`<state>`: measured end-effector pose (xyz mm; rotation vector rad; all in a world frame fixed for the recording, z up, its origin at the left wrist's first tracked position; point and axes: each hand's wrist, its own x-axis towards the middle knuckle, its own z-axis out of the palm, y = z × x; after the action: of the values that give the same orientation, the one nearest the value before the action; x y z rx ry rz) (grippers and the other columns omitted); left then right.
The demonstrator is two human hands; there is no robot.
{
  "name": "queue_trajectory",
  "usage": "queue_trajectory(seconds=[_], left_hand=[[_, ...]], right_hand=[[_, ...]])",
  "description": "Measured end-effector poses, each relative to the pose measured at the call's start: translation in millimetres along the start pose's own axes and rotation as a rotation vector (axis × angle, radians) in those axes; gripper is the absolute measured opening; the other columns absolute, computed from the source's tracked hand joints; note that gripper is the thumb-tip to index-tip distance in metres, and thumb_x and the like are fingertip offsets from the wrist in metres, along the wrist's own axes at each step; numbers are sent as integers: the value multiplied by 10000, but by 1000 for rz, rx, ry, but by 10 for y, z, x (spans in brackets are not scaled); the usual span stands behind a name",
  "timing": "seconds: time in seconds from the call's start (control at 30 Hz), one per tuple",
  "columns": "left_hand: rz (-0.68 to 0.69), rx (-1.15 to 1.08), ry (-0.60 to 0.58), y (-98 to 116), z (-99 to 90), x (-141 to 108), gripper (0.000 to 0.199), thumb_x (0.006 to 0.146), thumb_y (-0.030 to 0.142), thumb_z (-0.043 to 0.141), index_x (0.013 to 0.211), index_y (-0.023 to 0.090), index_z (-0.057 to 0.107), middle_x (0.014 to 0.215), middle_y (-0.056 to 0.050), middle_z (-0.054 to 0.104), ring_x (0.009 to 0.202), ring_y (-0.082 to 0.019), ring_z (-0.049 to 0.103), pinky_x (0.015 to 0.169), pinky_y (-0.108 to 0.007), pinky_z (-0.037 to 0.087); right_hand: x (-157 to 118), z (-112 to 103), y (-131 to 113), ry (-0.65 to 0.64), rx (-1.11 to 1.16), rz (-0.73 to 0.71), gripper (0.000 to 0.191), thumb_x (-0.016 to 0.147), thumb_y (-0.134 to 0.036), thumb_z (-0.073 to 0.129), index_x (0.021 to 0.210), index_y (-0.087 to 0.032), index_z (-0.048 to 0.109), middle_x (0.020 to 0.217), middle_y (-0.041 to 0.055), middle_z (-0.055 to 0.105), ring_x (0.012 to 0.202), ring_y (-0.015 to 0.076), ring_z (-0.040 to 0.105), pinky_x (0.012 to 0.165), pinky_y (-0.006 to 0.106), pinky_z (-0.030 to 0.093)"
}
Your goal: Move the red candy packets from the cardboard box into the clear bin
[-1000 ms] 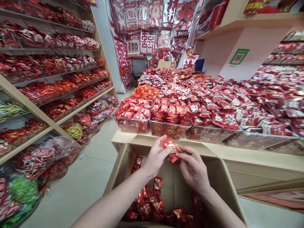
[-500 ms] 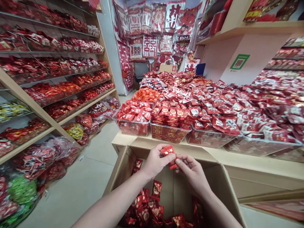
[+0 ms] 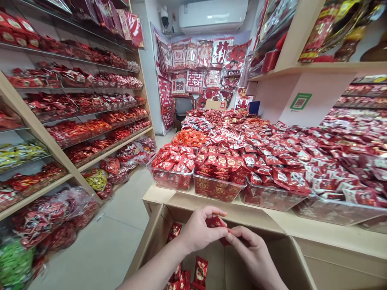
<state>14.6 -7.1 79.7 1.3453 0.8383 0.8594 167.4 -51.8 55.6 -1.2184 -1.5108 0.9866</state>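
Over the open cardboard box (image 3: pixel 290 249), my left hand (image 3: pixel 201 231) is closed around a red wrapped candy (image 3: pixel 215 222). Its fingers cover much of the wrapper. My right hand (image 3: pixel 249 247) pinches the candy's right-hand end between thumb and fingers, so both hands meet on it. Below them, several similar red candies with gold print lie in the box; a loose candy (image 3: pixel 200 270) is near the middle and another candy (image 3: pixel 174 231) sits by the left wall.
Clear plastic bins (image 3: pixel 219 188) heaped with red packets stand on a wooden ledge (image 3: pixel 157 196) just beyond the box. Shelves of packets (image 3: pixel 90 133) line the left side, with plastic bags of candy (image 3: pixel 51 217) on the floor. A wall unit (image 3: pixel 272 70) overhangs at right.
The view has tilted up, showing an air conditioner on the back wall. Both hands still hold the candy, which has turned and is now more covered by my left fingers.
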Motion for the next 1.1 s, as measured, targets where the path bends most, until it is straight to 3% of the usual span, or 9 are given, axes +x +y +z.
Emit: queue_trajectory(seconds=[0.13,0.27,0.4,0.6,0.67,0.73,0.83,0.97,1.1], left_hand=[[-28,85,-1,79,-11,-25,295,621,255,645,884,137,586,764,-54,637,665,-134,569,643,-256,449],[-73,408,-72,226,-62,-58,242,632,317,619,821,166,634,725,-24,638,672,-149,552,604,-242,418],[-37,523,-8,336,-43,-73,334,636,348,607,938,206,613,748,-4,633,670,-141,535,583,-222,393],[-2,575,-151,545,-87,54,308,606,353,634,858,176,646,723,-8,639,630,-134,536,546,-206,383],[97,528,-61,672,-215,272,318,642,379,607,869,160,645,764,-31,646,673,-147,551,590,-222,403],[224,503,123,797,-404,590,322,651,385,601,867,151,646,795,-42,649,705,-155,558,622,-235,411],[230,529,387,900,-710,1109,419,641,322,621,1028,163,590,849,-37,651,678,-134,563,618,-230,414],[185,634,494,849,-933,1539,334,634,329,614,890,118,653,725,-56,657,593,-141,544,576,-249,392],[146,781,555,771,-930,1637,262,608,357,613,693,117,676,614,-47,630,567,-155,524,558,-259,359]], right_hand=[[-3,6,-20,-2,6,20,201,748,-362,525,681,-188,599,669,37,616,657,174,561,627,255,445],[-15,2,-36,11,92,53,196,739,-380,530,763,-198,599,730,46,627,697,181,575,649,265,460],[-4,-7,-19,34,290,141,291,698,-426,565,875,-194,570,849,76,635,699,194,594,615,283,490],[2,-40,9,72,352,161,355,660,-400,614,947,-198,564,827,83,630,682,197,590,561,277,486],[7,-64,13,81,319,149,327,662,-400,609,912,-191,585,739,64,615,642,181,576,564,270,478],[15,-89,19,60,243,142,278,676,-406,590,838,-182,607,676,47,587,616,166,555,569,259,466],[22,-105,27,9,132,133,262,702,-418,551,798,-180,606,676,40,570,623,159,531,584,253,454],[17,-80,29,-18,26,109,262,723,-420,514,786,-181,599,679,41,574,629,161,515,580,250,438],[12,-61,29,-52,-54,91,260,743,-407,477,777,-177,593,668,38,571,607,155,503,560,244,420]])
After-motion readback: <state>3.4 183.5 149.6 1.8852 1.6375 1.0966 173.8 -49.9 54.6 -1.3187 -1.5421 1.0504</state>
